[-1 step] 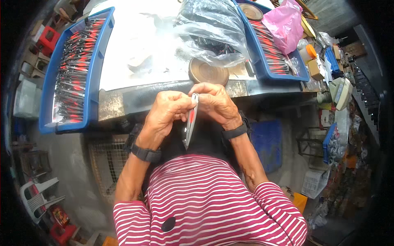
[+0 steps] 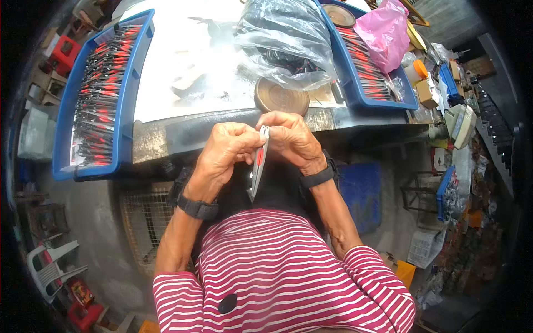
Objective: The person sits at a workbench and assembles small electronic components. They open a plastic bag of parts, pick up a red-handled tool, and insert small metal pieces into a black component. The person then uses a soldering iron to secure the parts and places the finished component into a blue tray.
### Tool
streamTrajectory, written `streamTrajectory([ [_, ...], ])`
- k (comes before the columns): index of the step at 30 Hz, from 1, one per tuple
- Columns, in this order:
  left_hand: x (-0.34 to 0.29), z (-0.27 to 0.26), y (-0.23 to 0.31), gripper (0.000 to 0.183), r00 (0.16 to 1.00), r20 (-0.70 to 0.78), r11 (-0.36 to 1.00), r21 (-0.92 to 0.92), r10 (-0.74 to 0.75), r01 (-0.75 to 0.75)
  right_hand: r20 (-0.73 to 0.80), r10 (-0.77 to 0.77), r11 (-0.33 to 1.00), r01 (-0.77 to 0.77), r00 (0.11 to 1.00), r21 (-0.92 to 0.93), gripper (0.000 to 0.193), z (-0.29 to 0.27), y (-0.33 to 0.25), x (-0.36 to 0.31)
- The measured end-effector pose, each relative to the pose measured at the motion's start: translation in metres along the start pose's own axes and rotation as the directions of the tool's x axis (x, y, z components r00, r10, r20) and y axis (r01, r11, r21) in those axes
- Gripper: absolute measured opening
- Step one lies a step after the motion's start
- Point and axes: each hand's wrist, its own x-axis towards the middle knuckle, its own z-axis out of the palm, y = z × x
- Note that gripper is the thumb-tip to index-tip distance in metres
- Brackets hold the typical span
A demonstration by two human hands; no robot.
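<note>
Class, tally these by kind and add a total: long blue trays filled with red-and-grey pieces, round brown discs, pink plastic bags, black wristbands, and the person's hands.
Long blue trays: 2
Round brown discs: 2
Pink plastic bag: 1
Black wristbands: 2
Hands: 2
Total: 9

1 fisheye view looks down from the head, close above the striped shirt (image 2: 272,266), facing the worktable (image 2: 152,141).

The table (image 2: 150,142) bears two blue trays (image 2: 127,89), two brown discs (image 2: 282,100), one large clear bag (image 2: 266,41), one pink bag (image 2: 383,36); before it are two hands (image 2: 223,149), one pointed tool (image 2: 257,170).
</note>
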Motion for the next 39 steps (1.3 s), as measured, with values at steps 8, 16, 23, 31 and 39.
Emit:
streamTrajectory([
  [8,-0.007,0.010,0.006,0.014,0.995,0.004,0.987,0.131,0.098,-0.098,0.049,-0.086,0.995,0.088,0.995,-0.052,0.024,-0.009,-0.009,0.000],
  [16,-0.024,0.011,0.007,0.028,0.992,0.072,0.979,0.166,0.105,-0.116,0.029,-0.169,0.970,0.171,0.985,-0.173,0.025,-0.017,-0.019,0.004],
  [23,-0.026,0.005,0.006,0.039,0.990,0.091,0.969,0.215,0.106,-0.123,0.039,-0.196,0.962,0.200,0.980,-0.186,0.023,-0.019,-0.020,0.009],
  [31,-0.031,0.001,0.004,0.045,0.991,0.084,0.962,0.247,0.103,-0.121,0.031,-0.247,0.949,0.248,0.968,-0.195,0.023,-0.013,-0.020,0.016],
  [39,-0.032,-0.004,0.003,0.045,0.987,0.111,0.960,0.240,0.119,-0.142,0.039,-0.255,0.944,0.258,0.966,-0.205,0.024,-0.007,-0.020,0.018],
])
